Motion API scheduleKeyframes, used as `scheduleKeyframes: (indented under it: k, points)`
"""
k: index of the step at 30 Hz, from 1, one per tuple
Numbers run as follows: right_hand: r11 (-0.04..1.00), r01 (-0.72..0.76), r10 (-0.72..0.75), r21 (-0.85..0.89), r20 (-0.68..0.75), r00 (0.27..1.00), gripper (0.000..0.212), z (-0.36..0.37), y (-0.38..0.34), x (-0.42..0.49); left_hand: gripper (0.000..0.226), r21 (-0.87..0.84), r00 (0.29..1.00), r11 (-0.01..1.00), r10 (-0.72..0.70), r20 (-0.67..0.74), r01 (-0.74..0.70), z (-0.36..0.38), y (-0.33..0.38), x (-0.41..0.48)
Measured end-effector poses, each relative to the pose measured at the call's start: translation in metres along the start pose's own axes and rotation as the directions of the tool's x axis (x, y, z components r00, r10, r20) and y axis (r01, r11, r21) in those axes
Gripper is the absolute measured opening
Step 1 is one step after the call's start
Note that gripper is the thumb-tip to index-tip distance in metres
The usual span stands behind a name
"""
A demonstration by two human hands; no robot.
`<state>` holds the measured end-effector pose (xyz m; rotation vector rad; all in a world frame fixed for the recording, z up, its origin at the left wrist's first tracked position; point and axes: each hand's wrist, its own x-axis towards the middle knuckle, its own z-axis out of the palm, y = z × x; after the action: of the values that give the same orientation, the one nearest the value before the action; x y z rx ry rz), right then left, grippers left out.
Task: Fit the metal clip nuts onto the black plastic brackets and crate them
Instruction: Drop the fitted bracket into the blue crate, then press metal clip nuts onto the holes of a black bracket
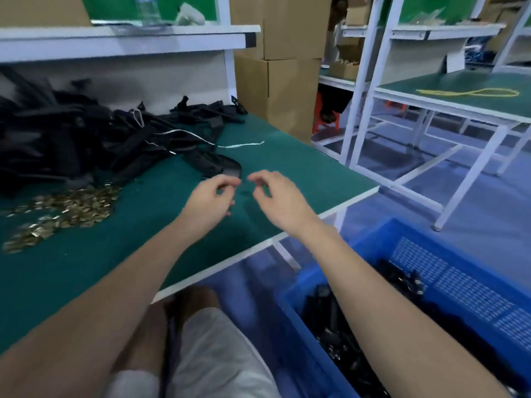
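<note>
Blue crate [448,280] by my right knee, partly filled with black brackets [330,320]. Bracket pile [71,133] on the green table [129,259]: likely light, stiff and tangle-prone; grasp one end. Clip nuts [74,206] heaped nearer: small, springy, pinch by the edges. Left hand [209,202] and right hand [277,196] hover loosely curled, empty.

Bare forearms [115,282], pale shorts [224,354]

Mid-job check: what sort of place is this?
Probably a factory assembly floor: green-topped workbench holding a heap of black plastic brackets and loose brass-coloured metal clip nuts, a blue plastic crate beside it, stacked brown cardboard boxes behind.
</note>
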<state>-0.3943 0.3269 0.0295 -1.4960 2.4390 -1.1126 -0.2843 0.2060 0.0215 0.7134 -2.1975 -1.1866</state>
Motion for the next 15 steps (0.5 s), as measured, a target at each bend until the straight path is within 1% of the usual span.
scheduleKeyframes:
  k: [2, 4, 6, 8, 10, 13, 15]
  points:
    - [0.998, 0.070, -0.070, 0.002, 0.040, 0.997, 0.034, 0.034, -0.025, 0.009, 0.024, 0.213, 0.991, 0.977, 0.039, -0.130, -0.011, -0.039, -0.024, -0.008]
    - [0.993, 0.116, -0.116, 0.008, 0.102, 0.988, 0.036, 0.068, -0.049, 0.017, 0.028, 0.401, 0.978, 0.916, 0.061, -0.199, 0.025, -0.078, -0.051, -0.020]
    - [0.984, 0.175, -0.170, -0.011, 0.184, 0.968, 0.038, 0.101, -0.071, 0.025, 0.034, 0.560, 0.967, 0.821, 0.043, -0.250, 0.109, -0.113, -0.079, -0.039]
    - [0.974, 0.224, -0.208, -0.041, 0.249, 0.946, 0.043, 0.131, -0.089, 0.032, 0.039, 0.666, 0.940, 0.712, 0.024, -0.340, 0.223, -0.142, -0.104, -0.060]
    - [0.970, 0.235, -0.205, -0.070, 0.295, 0.933, 0.047, 0.158, -0.104, 0.038, 0.046, 0.678, 0.900, 0.651, -0.019, -0.435, 0.342, -0.167, -0.125, -0.078]
    - [0.959, 0.251, -0.192, -0.129, 0.352, 0.916, 0.054, 0.194, -0.123, 0.047, 0.061, 0.632, 0.846, 0.608, -0.128, -0.518, 0.479, -0.197, -0.147, -0.088]
    - [0.948, 0.276, -0.203, -0.157, 0.367, 0.908, 0.057, 0.213, -0.133, 0.057, 0.071, 0.560, 0.797, 0.605, -0.230, -0.558, 0.566, -0.205, -0.156, -0.082]
